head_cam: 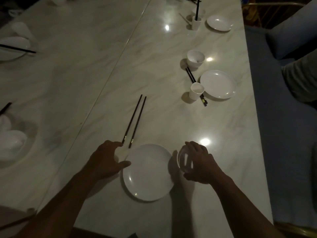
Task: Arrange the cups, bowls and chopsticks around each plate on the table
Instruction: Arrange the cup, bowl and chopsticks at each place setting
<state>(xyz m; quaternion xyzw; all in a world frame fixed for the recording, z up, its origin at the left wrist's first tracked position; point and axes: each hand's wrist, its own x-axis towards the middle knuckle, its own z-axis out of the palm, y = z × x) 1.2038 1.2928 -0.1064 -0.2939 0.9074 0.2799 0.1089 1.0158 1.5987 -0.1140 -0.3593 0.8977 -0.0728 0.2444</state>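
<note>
The long pale marbled counter (154, 48) shows three settings down its right edge, each at a different stage. The round white near plate (148, 172) lies straight in front of the person, between both hands. The round white middle plate (218, 84) looks served: a deep white bowl (195, 58) stands beyond it, a small white cup (197, 91) sits just beside its left rim, and a dark chopstick pair (190, 75) runs behind that cup. The round white far plate (219, 23) has a white tumbler (196, 23) beside it with dark upright sticks (198, 7) standing inside, so it probably needs tidying.

At the near plate, the left hand (104, 160) is spread wide, thumb at the rim and fingertips at the ends of the long dark near chopsticks (134, 121). The right hand (197, 162) curls round a small white vessel (184, 160) just right of the plate. It is too blurred to tell bowl from cup. One vessel seems to be missing here.
</note>
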